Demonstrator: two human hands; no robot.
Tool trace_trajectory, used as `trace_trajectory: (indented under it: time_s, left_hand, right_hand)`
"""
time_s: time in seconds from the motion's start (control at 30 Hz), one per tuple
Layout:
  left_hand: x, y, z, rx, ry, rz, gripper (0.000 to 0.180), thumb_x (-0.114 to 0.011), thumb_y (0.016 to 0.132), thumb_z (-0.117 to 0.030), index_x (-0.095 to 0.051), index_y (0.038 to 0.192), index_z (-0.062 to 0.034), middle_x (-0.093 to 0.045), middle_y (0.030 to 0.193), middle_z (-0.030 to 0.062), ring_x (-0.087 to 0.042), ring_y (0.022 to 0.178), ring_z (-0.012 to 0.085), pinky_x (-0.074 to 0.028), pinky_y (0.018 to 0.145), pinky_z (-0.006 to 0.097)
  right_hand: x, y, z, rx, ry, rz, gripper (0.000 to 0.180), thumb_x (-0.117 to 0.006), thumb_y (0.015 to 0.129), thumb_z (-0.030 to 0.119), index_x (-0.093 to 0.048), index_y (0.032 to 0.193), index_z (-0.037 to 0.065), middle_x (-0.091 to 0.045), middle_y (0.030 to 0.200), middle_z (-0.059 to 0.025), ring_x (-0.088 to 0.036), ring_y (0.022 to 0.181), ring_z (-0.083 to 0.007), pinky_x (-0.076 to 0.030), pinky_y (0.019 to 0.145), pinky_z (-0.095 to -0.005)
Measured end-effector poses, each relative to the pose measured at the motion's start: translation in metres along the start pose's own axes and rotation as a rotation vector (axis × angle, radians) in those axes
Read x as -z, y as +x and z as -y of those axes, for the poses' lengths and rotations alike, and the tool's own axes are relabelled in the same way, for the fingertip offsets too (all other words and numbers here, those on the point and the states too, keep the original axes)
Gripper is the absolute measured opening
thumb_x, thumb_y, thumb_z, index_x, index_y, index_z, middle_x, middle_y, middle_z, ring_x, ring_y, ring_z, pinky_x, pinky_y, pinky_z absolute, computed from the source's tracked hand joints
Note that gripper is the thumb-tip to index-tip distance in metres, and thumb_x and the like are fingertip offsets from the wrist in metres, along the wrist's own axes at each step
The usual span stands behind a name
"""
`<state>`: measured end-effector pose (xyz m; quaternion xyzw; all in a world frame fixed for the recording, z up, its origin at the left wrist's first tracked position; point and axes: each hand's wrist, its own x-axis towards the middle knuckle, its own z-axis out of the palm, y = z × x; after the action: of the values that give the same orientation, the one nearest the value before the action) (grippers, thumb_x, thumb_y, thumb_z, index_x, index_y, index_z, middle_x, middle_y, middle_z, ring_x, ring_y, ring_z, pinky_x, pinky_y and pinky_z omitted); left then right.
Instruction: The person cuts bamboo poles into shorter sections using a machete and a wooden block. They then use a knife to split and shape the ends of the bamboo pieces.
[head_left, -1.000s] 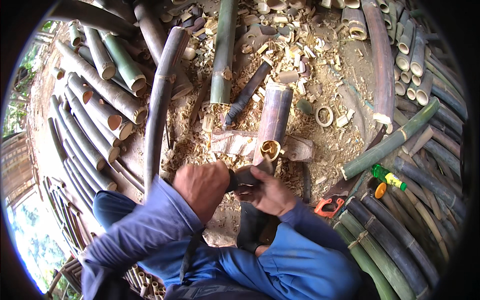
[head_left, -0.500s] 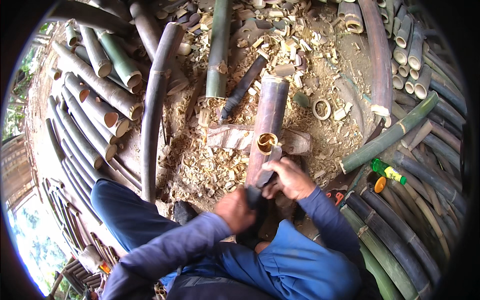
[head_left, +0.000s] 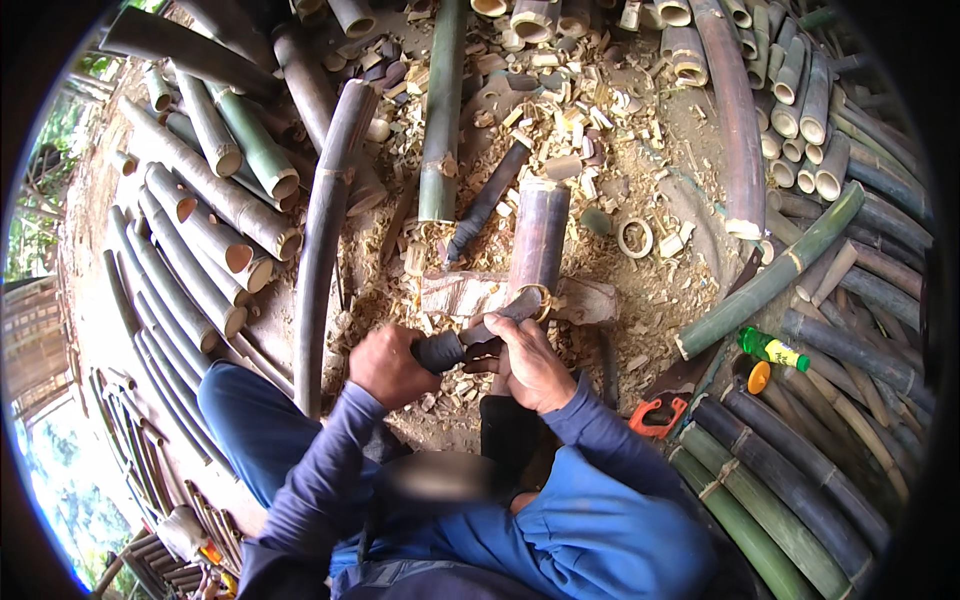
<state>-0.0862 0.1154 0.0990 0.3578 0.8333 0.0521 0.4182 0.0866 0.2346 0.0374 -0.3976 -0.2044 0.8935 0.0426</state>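
A dark brown bamboo tube point(head_left: 541, 222) leans away from me over a rough wooden block point(head_left: 462, 293). Its cut opening is mostly covered by the dark blade of a knife point(head_left: 517, 304), with a pale rim showing beside the tip. My left hand point(head_left: 392, 366) is closed round the knife's black wrapped handle, left of the tube. Over the blade lies the thumb of my right hand point(head_left: 537, 366), whose other fingers curl underneath, partly hidden. Beyond the block, a dark wrapped stick-like tool point(head_left: 488, 200) rests on the shavings.
Bamboo poles lie in piles at left point(head_left: 210, 195) and right point(head_left: 800, 478). A green pole point(head_left: 440, 120) lies ahead. On my right are an orange-handled saw point(head_left: 658, 414), a green bottle point(head_left: 772, 348) and an orange round cap point(head_left: 759, 377). Wood shavings point(head_left: 575, 110) cover the ground.
My left hand has swung up and left with the knife handle, so the knife now lies slantwise across the tube. The opening, visible before, is mostly covered. The view has shifted slightly.
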Motion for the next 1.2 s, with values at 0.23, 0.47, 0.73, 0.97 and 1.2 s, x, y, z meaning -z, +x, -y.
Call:
trace_trajectory:
  time_s: [0.23, 0.47, 0.73, 0.97, 1.2]
  left_hand:
    - [0.055, 0.014, -0.123, -0.424, 0.716, -0.201, 0.014, -0.067, 0.081, -0.013, -0.067, 0.068, -0.0085, -0.066, 0.067, 0.0095, -0.069, 0.065, 0.0261, -0.051, 0.058, 0.042]
    - [0.037, -0.018, -0.08, -0.507, 0.516, 0.511, 0.022, -0.077, 0.079, -0.025, -0.07, 0.085, -0.0049, -0.068, 0.068, 0.013, -0.072, 0.066, 0.0322, -0.057, 0.059, 0.045]
    - [-0.096, 0.047, -0.182, -1.086, 0.479, 0.184, 0.092, -0.083, 0.072, -0.023, -0.041, 0.153, -0.0202, -0.046, 0.146, 0.0174, -0.062, 0.114, 0.0339, -0.056, 0.085, 0.045]
    - [-0.022, 0.046, -0.182, -0.854, 0.171, -0.158, 0.079, -0.074, 0.081, -0.021, -0.041, 0.153, -0.0249, -0.043, 0.146, 0.0201, -0.06, 0.116, 0.0351, -0.056, 0.082, 0.047]
    - [-0.021, 0.046, -0.172, -0.796, 0.257, 0.081, 0.081, -0.078, 0.081, -0.019, -0.041, 0.153, -0.0205, -0.051, 0.137, 0.0174, -0.061, 0.12, 0.0363, -0.057, 0.088, 0.042]
  right_hand:
    - [0.015, 0.003, -0.004, 0.086, 0.618, 0.183, 0.033, -0.052, 0.106, 0.032, -0.063, 0.123, 0.005, -0.07, 0.112, -0.0069, -0.066, 0.104, -0.0183, -0.055, 0.096, -0.0445]
    - [0.032, -0.038, -0.048, 0.226, -0.24, 0.103, 0.042, -0.068, 0.095, 0.033, -0.057, 0.126, 0.007, -0.063, 0.115, -0.0044, -0.061, 0.109, -0.0233, -0.049, 0.1, -0.0409]
    - [0.106, -0.027, 0.022, 0.414, -1.237, -0.279, 0.054, -0.075, 0.088, 0.026, -0.053, 0.133, 0.005, -0.058, 0.128, -0.0107, -0.056, 0.12, -0.0289, -0.046, 0.105, -0.0438]
    - [0.098, -0.036, 0.102, 0.604, -1.967, -0.179, 0.051, -0.07, 0.091, 0.027, -0.053, 0.134, 0.007, -0.052, 0.133, -0.0151, -0.051, 0.126, -0.0306, -0.044, 0.106, -0.0469]
    - [0.086, -0.02, 0.078, 0.572, -1.498, -0.317, 0.042, -0.068, 0.091, 0.026, -0.056, 0.126, 0.008, -0.055, 0.124, -0.0142, -0.054, 0.12, -0.0292, -0.046, 0.102, -0.0458]
